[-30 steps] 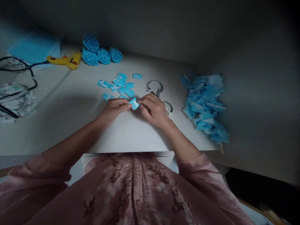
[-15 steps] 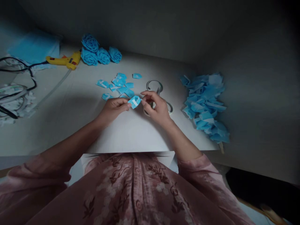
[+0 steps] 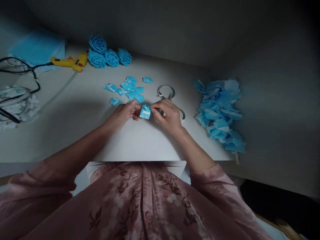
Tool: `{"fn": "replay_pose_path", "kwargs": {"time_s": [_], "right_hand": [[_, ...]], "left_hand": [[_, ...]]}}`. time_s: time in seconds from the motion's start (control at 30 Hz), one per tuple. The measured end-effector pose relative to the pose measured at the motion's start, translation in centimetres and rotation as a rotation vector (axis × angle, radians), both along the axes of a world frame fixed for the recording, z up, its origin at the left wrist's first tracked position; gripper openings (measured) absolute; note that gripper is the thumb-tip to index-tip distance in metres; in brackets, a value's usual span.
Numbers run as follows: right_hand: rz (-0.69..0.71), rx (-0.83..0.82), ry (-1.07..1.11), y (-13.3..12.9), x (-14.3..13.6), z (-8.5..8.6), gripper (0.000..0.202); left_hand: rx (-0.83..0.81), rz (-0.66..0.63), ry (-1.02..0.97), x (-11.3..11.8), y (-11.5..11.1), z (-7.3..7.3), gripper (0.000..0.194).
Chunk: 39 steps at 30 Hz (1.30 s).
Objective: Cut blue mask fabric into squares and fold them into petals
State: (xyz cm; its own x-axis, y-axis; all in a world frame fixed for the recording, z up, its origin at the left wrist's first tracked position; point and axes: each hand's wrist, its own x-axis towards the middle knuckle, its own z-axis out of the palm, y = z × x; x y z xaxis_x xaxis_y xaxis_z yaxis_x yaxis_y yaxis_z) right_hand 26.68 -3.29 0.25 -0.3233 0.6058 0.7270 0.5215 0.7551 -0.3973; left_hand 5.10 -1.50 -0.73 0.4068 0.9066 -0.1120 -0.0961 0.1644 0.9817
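A small blue piece with a white strip across it (image 3: 145, 112) is pinched at its upper right edge between the thumb and finger of my right hand (image 3: 168, 115). Just left of the piece is my left hand (image 3: 125, 115), its thumb raised and apart from the curled fingers; whether a fingertip touches the piece I cannot tell. Several similar blue pieces (image 3: 128, 85) lie on the table beyond my left hand, some with white strips. Beneath and behind my right hand are scissors (image 3: 170, 95) and rolls of tape (image 3: 183, 115), partly hidden by it.
Blue fabric roses (image 3: 97, 59) sit at the back of the white table (image 3: 140, 143). To their left are a yellow glue gun (image 3: 79, 62), blue sheets (image 3: 40, 46) and black cable (image 3: 37, 85). A heap of blue scraps (image 3: 220, 113) covers the right side.
The blue piece has turned and now hangs from my right fingers. My left hand has loosened its pinch, with the thumb lifted away from the piece. The view has shifted slightly.
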Motion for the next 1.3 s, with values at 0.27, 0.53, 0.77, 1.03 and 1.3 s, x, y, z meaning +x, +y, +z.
{"fn": "replay_pose_path", "kwargs": {"time_s": [0.27, 0.53, 0.77, 1.03, 1.3], "right_hand": [[0.008, 0.010, -0.078, -0.1, -0.1, -0.2, 0.017], [0.057, 0.044, -0.060, -0.2, -0.1, -0.1, 0.013], [0.028, 0.016, -0.114, -0.2, -0.1, -0.2, 0.017], [0.063, 0.093, -0.087, 0.0, -0.3, -0.4, 0.012], [0.076, -0.370, 0.161, -0.4, -0.8, -0.5, 0.019]], "left_hand": [[-0.009, -0.019, 0.000, 0.0, -0.1, 0.2, 0.039], [0.005, -0.017, 0.021, -0.1, -0.2, 0.2, 0.038], [-0.016, -0.013, 0.011, 0.1, -0.4, 0.8, 0.039], [0.003, -0.059, 0.032, -0.2, -0.3, 1.1, 0.034], [0.085, -0.045, 0.099, -0.3, 0.0, 1.0, 0.022]]}}
